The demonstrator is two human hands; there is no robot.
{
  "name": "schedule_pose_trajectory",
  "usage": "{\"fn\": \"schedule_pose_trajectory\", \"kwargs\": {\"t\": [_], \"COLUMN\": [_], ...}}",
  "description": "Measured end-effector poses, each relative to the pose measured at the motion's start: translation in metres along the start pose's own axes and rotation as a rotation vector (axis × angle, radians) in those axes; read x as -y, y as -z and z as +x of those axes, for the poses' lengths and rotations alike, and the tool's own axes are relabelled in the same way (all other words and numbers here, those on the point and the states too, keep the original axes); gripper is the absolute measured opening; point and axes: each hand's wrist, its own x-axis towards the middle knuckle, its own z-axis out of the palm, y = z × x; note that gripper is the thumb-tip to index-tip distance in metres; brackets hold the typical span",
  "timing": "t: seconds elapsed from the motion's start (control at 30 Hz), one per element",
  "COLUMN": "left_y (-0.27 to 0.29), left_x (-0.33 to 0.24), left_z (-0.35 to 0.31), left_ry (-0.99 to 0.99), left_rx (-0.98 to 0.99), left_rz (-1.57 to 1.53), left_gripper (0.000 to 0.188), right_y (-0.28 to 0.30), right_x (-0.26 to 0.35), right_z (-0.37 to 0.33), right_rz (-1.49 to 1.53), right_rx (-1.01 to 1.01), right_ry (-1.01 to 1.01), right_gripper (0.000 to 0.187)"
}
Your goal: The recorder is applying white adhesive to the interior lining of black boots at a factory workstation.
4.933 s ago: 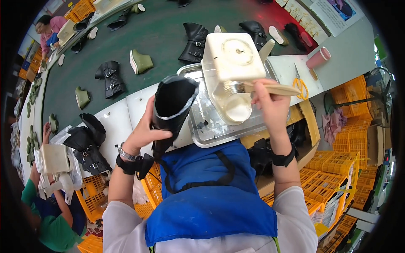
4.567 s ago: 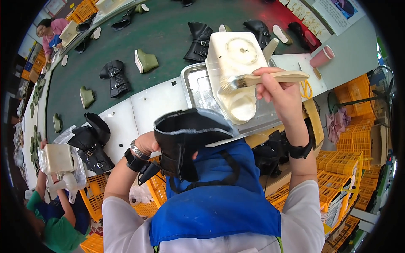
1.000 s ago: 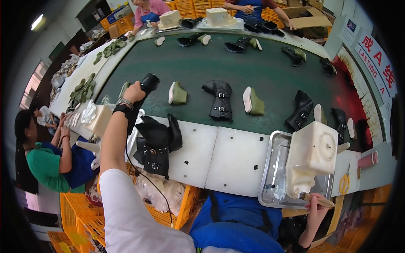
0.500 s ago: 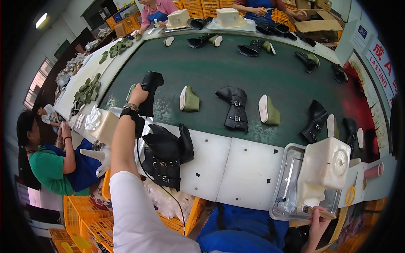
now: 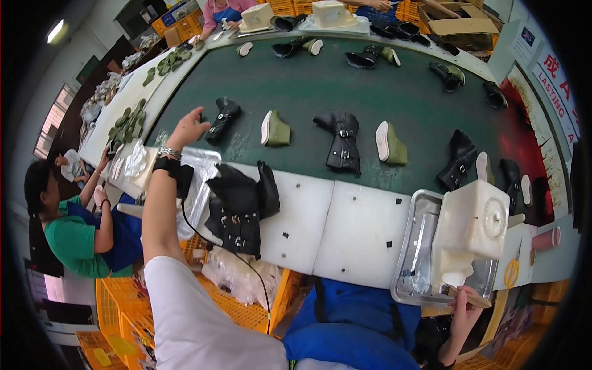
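Observation:
My left hand hovers over the left of the green belt, fingers stretched out, holding nothing. Just right of its fingertips a black boot lies on the belt. Whether anything lies behind that hand is mostly hidden. At the lower right, my right hand pinches the flat wooden handle of a brush. Its head points into the metal tray, by the foot of a cream plastic container. More buckled black boots and green shoe lasts with pale soles lie along the belt.
Black boot uppers are heaped on the white ledge, beside a plastic-covered tray. A cable hangs from my left wrist. Yellow scissors lie at the right. A co-worker in green stands at the left; others work across the belt.
My left hand has let go of the black boot, which now lies on the belt, and has drawn slightly left with its fingers extended. My right hand keeps its grip on the brush.

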Motion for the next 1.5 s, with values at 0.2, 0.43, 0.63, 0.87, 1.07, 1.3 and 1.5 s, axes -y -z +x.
{"fn": "schedule_pose_trajectory", "kwargs": {"t": [0.2,0.43,0.63,0.87,1.07,1.3,1.5], "left_y": [0.019,-0.086,-0.147,-0.090,-0.088,-0.142,-0.143], "left_x": [-0.040,-0.091,-0.128,-0.151,-0.229,-0.336,-0.382], "left_z": [-0.106,-0.233,-0.232,-0.259,-0.263,-0.272,-0.279], "left_ry": [-0.044,-0.002,0.272,0.212,-0.120,-0.237,-0.243], "left_rx": [-0.097,-0.251,-0.554,-0.568,-0.124,0.529,0.663], "left_rz": [-0.125,-0.190,0.023,-0.385,-1.132,-1.593,-1.320], "left_gripper": [0.070,0.099,0.097,0.084,0.107,0.061,0.055], "right_y": [0.017,0.019,0.034,0.039,0.034,0.061,0.076], "right_x": [-0.012,-0.013,-0.032,-0.050,-0.041,-0.032,-0.063], "right_z": [0.004,0.005,0.006,0.020,0.018,0.032,0.037], "right_rz": [0.033,0.093,0.092,0.109,0.146,0.160,0.091], "right_rx": [0.021,0.055,0.032,0.070,0.004,-0.141,-0.159], "right_ry": [0.094,0.119,0.154,0.199,0.148,0.064,0.076], "right_gripper": [0.012,0.013,0.016,0.015,0.014,0.014,0.018]}}
